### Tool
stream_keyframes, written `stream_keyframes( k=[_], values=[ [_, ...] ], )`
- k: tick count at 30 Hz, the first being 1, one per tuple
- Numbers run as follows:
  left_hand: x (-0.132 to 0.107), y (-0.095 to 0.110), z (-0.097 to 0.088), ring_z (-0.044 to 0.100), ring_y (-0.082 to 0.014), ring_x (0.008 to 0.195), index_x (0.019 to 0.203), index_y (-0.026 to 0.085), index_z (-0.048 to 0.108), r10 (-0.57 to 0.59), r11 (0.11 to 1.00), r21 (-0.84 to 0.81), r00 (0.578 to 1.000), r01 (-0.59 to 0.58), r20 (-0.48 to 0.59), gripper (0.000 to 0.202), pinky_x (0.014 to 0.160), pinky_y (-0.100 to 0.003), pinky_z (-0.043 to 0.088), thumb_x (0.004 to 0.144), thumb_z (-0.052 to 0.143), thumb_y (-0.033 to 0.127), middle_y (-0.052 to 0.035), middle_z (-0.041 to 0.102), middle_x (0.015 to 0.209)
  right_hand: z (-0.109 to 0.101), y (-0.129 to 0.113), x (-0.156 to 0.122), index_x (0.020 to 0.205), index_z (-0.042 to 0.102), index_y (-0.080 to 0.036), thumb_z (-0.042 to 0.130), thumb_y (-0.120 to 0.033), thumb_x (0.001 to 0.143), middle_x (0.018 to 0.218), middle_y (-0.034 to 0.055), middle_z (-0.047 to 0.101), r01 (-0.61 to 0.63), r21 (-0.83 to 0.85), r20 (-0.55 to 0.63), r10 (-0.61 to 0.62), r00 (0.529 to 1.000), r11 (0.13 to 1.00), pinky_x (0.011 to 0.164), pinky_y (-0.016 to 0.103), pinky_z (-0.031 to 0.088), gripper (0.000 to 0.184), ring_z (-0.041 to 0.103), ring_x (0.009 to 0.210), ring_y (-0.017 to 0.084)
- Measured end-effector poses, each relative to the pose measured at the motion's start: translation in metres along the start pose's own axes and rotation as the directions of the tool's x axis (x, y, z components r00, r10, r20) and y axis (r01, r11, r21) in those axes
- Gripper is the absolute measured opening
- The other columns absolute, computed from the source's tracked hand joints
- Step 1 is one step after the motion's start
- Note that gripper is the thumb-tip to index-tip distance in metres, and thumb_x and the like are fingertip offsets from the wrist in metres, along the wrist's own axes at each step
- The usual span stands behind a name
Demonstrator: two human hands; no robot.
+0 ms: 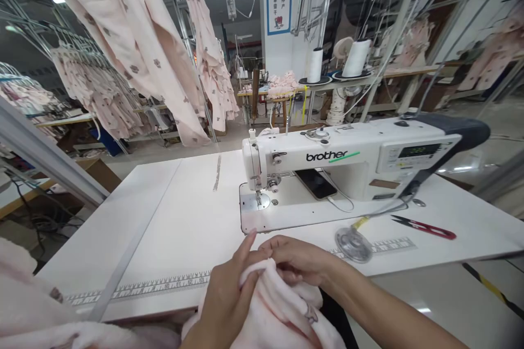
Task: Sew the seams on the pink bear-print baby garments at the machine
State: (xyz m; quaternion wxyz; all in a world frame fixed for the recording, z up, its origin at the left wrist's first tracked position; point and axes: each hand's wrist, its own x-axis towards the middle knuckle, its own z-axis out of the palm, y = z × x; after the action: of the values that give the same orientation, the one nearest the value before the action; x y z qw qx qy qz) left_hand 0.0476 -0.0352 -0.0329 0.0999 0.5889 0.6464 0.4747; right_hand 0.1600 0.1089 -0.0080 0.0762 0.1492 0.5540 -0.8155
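Note:
A piece of fluffy pale pink fabric [278,311] bunches up at the table's near edge. My left hand [227,297] grips its left side, fingers curled into the cloth with the forefinger pointing up. From the right, my right hand [297,259] closes over the top of the same fabric. Both hands sit just in front of the white sewing machine [347,169], whose needle and presser foot [258,196] are a short way beyond my fingers.
A phone [316,184] lies on the machine bed. Red thread snips [426,227] and a round metal disc [352,244] rest on the white table [172,212] at right; a ruler strip [164,284] runs along its front. Pink garments [135,38] hang at left.

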Motion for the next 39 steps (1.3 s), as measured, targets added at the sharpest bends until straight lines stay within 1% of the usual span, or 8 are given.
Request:
stream_keyframes(
  k=[3, 7, 9, 14, 18, 24, 29, 39],
  values=[
    [0.001, 0.002, -0.003, 0.062, -0.0133, 0.096, 0.124, 0.030, 0.035, -0.075, 0.997, 0.005, 0.997, 0.074, 0.014, 0.040, 0.086, -0.026, 0.047, 0.086, 0.043, 0.026, 0.0012, 0.066, 0.104, 0.007, 0.006, -0.005, 0.065, 0.051, -0.016, 0.055, -0.035, 0.075, 0.045, -0.0058, 0.043, 0.115, -0.139, -0.159, -0.137, 0.978, 0.984, 0.031, 0.015, 0.022, 0.022, 0.032, 0.033, 0.005],
    [0.002, 0.004, 0.003, 0.062, -0.0160, 0.090, 0.116, 0.023, 0.042, -0.248, 0.969, -0.063, 0.945, 0.240, -0.213, 0.032, 0.077, -0.028, 0.049, 0.084, 0.044, 0.030, -0.0023, 0.067, 0.096, 0.031, 0.017, -0.018, 0.080, 0.056, -0.018, 0.051, -0.036, 0.084, 0.070, -0.0022, 0.055, 0.294, -0.551, -0.397, -0.555, 0.731, 0.781, 0.055, 0.019, 0.038, 0.019, 0.050, 0.062, 0.011],
    [0.004, 0.007, 0.005, 0.061, -0.0163, 0.088, 0.112, 0.022, 0.047, -0.285, 0.959, -0.090, 0.921, 0.270, -0.264, 0.030, 0.076, -0.028, 0.048, 0.084, 0.045, 0.031, -0.0027, 0.065, 0.096, 0.042, 0.021, -0.023, 0.085, 0.056, -0.020, 0.056, -0.028, 0.082, 0.075, -0.0036, 0.056, 0.230, -0.668, -0.403, -0.604, 0.687, 0.707, 0.060, 0.020, 0.037, 0.009, 0.050, 0.069, 0.012],
    [0.017, 0.017, -0.014, 0.057, -0.0153, 0.090, 0.111, 0.025, 0.057, -0.288, 0.935, -0.196, 0.955, 0.296, 0.069, 0.030, 0.069, -0.022, 0.047, 0.082, 0.050, 0.034, -0.0036, 0.058, 0.103, 0.036, 0.008, -0.031, 0.084, 0.057, -0.021, 0.040, -0.022, 0.092, 0.072, -0.0043, 0.056, 0.219, -0.786, -0.222, -0.595, 0.773, 0.578, 0.061, 0.022, 0.034, 0.019, 0.050, 0.067, 0.012],
    [0.029, 0.024, -0.031, 0.055, -0.0133, 0.083, 0.120, 0.028, 0.053, -0.262, 0.897, -0.261, 0.905, 0.356, 0.334, 0.037, 0.060, -0.020, 0.045, 0.085, 0.045, 0.036, -0.0048, 0.052, 0.119, 0.024, -0.011, -0.036, 0.076, 0.056, -0.020, 0.041, -0.013, 0.088, 0.070, -0.0048, 0.056, 0.192, -0.873, -0.111, -0.566, 0.817, 0.449, 0.059, 0.021, 0.031, 0.020, 0.049, 0.064, 0.011],
    [0.060, 0.018, -0.029, 0.049, -0.0093, 0.057, 0.092, 0.018, 0.066, -0.400, 0.877, -0.186, 0.887, 0.443, 0.229, 0.024, 0.055, -0.020, 0.041, 0.076, 0.056, 0.033, 0.0003, 0.063, 0.073, 0.006, -0.016, -0.016, 0.068, 0.055, -0.019, 0.055, -0.025, 0.081, 0.061, -0.0060, 0.051, 0.115, -0.803, -0.337, -0.604, 0.722, 0.585, 0.053, 0.020, 0.029, 0.013, 0.047, 0.059, 0.011],
    [0.104, -0.033, -0.004, 0.058, -0.0167, 0.075, 0.083, 0.017, 0.066, -0.376, 0.910, -0.112, 0.908, 0.400, 0.187, 0.021, 0.065, -0.024, 0.043, 0.073, 0.055, 0.031, -0.0019, 0.066, 0.081, -0.039, -0.017, 0.026, 0.067, 0.052, -0.020, 0.056, -0.036, 0.080, 0.062, -0.0055, 0.052, -0.125, -0.829, -0.497, -0.614, 0.613, 0.546, 0.054, 0.021, 0.030, 0.021, 0.048, 0.062, 0.013],
    [0.141, -0.082, 0.022, 0.058, -0.0180, 0.079, 0.083, 0.021, 0.064, -0.374, 0.911, 0.254, 0.909, 0.324, 0.183, 0.020, 0.067, -0.026, 0.041, 0.076, 0.047, 0.029, -0.0030, 0.063, 0.088, -0.083, -0.029, 0.069, 0.072, 0.056, -0.020, 0.059, -0.028, 0.075, 0.067, -0.0008, 0.057, -0.474, -0.743, -0.663, -0.427, 0.615, 0.472, 0.054, 0.023, 0.031, 0.009, 0.054, 0.065, 0.016]
  ],
)
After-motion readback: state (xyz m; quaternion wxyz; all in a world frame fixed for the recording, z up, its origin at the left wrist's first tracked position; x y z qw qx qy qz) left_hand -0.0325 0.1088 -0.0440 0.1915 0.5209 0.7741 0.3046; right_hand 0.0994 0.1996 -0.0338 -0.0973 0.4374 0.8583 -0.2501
